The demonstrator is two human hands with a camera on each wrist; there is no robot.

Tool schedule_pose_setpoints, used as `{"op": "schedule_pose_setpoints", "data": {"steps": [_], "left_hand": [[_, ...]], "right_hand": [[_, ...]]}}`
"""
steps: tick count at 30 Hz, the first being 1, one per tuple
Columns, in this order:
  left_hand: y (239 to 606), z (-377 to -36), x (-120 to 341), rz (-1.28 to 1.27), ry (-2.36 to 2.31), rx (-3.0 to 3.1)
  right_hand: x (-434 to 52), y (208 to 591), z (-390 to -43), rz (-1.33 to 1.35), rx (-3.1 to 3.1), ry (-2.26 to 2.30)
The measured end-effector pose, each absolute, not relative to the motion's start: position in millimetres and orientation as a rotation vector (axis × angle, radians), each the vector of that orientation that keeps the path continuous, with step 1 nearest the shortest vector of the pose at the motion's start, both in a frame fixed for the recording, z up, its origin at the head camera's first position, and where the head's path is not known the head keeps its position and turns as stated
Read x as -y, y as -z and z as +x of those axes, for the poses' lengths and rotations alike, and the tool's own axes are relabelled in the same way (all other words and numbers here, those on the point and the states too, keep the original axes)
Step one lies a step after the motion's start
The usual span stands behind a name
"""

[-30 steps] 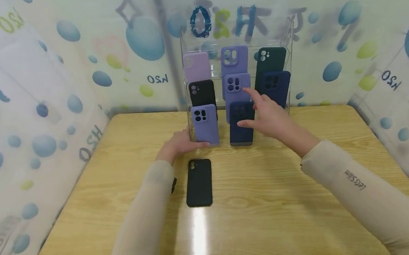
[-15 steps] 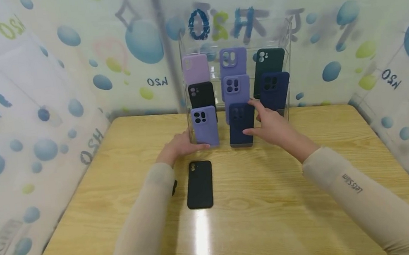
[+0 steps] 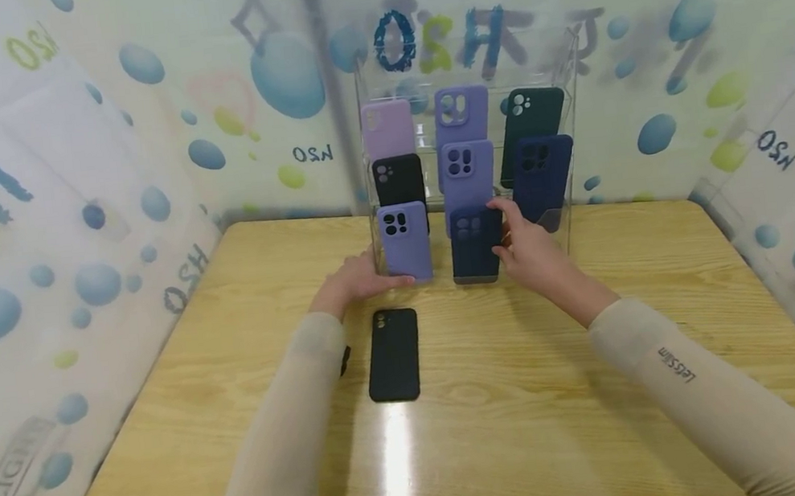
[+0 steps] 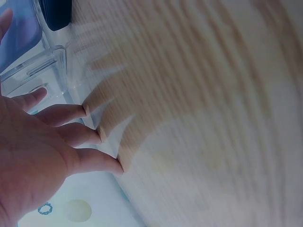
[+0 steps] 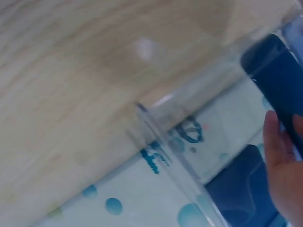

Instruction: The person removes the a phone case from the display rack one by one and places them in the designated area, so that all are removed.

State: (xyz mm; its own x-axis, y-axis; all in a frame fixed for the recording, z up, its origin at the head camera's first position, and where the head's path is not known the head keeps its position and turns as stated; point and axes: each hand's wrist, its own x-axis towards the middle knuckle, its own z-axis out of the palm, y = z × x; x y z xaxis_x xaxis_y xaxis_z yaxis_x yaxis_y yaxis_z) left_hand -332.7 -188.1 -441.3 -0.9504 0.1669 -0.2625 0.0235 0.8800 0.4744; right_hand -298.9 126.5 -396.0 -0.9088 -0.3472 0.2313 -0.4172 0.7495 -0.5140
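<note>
A clear stepped display stand holds several phone cases. My right hand pinches the right edge of a navy phone case in the middle of its lowest step. In the right wrist view, fingers lie along the edge of that case near the stand's clear side. At the stand's lower left corner is my left hand, its thumb reaching across the foot of a lavender case. The left wrist view shows straight, spread fingers with tips on the tabletop beside the stand.
A black phone case lies flat on the wooden table in front of the stand. Behind the held case stand two lavender ones; another navy case and a dark green one stand on the right. Patterned walls enclose the table.
My right hand has come down from the middle lavender case to the navy one and closed on its right edge. The navy case's top sits slightly lower. My left hand stays at the corner.
</note>
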Motion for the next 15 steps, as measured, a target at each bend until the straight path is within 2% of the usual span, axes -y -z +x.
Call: {"op": "schedule_pose_setpoints", "data": {"steps": [8, 15], "left_hand": [[440, -332, 187, 0.129, -0.694, -2.75], [440, -331, 187, 0.093, -0.665, -2.739]], "right_hand": [[-134, 404, -299, 0.818, 2.603, -0.936], [-136, 390, -301, 0.866, 2.435, -0.978]]}}
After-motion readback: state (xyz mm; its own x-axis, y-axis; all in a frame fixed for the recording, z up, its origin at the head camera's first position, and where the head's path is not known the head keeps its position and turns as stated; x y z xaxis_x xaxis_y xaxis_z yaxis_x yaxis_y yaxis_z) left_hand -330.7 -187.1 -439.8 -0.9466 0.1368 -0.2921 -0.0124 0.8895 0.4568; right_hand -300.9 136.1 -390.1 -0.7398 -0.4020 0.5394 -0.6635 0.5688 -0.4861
